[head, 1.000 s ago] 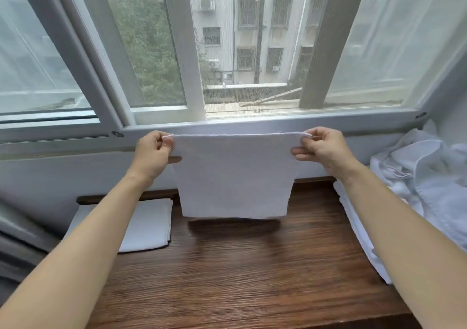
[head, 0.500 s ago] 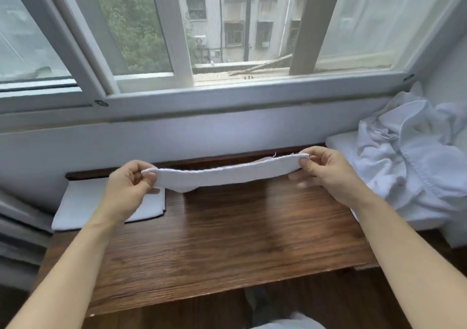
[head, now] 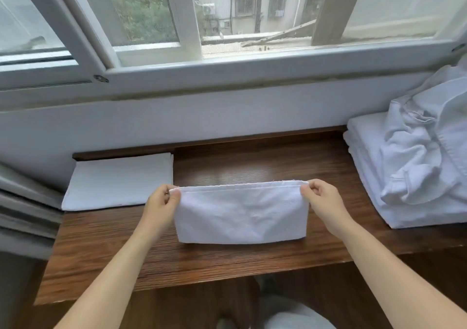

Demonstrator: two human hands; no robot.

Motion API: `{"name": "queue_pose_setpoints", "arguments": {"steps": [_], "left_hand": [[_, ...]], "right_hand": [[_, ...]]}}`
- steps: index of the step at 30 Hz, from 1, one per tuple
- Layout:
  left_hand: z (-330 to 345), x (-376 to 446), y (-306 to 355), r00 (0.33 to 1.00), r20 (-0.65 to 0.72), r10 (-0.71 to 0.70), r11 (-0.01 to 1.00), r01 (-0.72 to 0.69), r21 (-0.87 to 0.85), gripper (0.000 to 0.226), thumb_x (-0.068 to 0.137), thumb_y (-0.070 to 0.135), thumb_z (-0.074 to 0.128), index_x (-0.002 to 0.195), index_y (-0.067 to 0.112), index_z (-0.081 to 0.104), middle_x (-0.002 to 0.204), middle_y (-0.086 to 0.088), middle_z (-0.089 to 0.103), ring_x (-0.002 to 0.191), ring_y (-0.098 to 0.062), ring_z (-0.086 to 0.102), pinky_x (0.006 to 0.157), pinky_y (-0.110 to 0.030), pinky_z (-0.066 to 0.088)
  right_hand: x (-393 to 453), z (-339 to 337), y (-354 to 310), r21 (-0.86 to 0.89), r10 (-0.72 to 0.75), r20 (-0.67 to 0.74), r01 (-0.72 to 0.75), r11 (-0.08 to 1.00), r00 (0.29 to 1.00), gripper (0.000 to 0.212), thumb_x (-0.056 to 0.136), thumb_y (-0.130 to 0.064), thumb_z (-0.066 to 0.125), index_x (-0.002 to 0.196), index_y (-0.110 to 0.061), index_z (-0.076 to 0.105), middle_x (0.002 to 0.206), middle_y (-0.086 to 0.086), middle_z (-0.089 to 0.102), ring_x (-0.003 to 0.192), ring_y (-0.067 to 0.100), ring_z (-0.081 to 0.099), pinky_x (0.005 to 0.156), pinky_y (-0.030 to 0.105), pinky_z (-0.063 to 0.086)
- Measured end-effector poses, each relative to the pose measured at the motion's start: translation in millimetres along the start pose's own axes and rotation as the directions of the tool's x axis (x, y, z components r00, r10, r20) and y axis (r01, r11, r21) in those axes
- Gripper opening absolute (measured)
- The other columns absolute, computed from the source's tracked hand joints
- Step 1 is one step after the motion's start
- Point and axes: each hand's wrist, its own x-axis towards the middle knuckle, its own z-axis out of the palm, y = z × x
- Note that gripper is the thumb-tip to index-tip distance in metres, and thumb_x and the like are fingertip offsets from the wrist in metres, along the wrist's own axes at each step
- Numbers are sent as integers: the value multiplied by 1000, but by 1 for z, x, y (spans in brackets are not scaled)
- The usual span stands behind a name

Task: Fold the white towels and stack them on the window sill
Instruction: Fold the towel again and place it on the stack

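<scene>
**Both hands pinch the far corners of a folded towel lying across the sill**

The left hand [head: 161, 205] pinches the far left corner of the folded towel [head: 241, 215] between thumb and fingers; the right hand [head: 322, 202] pinches the far right corner the same way. Each grip is closed tight on the doubled edge, with nothing else held.

The towel spans the gap between the two hands. Its long axis runs left to right, and its near folded edge appears to rest on the wooden window sill [head: 252, 164], roughly at the middle.

The stack of folded towels [head: 118, 181] lies on the sill to the left, just beside the left hand and well apart from the right. So the coming move likely goes sideways to the left, along the towel's own long axis, with the left hand leading and nearer the target. Another fold may be needed first to match the stack's shape; that is a guess.

At the right end of the sill sits a heap of unfolded white laundry [head: 417, 157] on more folded cloth.
</scene>
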Motion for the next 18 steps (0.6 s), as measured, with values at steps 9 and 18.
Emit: {"name": "queue_pose_setpoints", "arguments": {"steps": [9, 18], "left_hand": [[54, 66, -26, 983, -25, -180, 976, 182, 118, 27, 101, 40, 56, 99, 14, 60, 92, -6, 67, 81, -25, 62, 66, -35, 45], [53, 54, -38, 959, 14, -283, 888, 256, 381, 44, 101, 39, 54, 67, 14, 40, 65, 1, 44, 61, -22, 43, 55, -35, 26]], "right_hand": [[64, 35, 37, -70, 258, -48, -261, 963, 965, 28, 100, -18, 56, 74, -11, 50, 74, 1, 49, 71, 19, 45, 62, 33, 36], [65, 41, 47, -132, 308, 10, -304, 943, 951, 42, 101, -30, 57, 69, -13, 36, 64, 2, 31, 64, 23, 32, 66, 38, 25]]}}
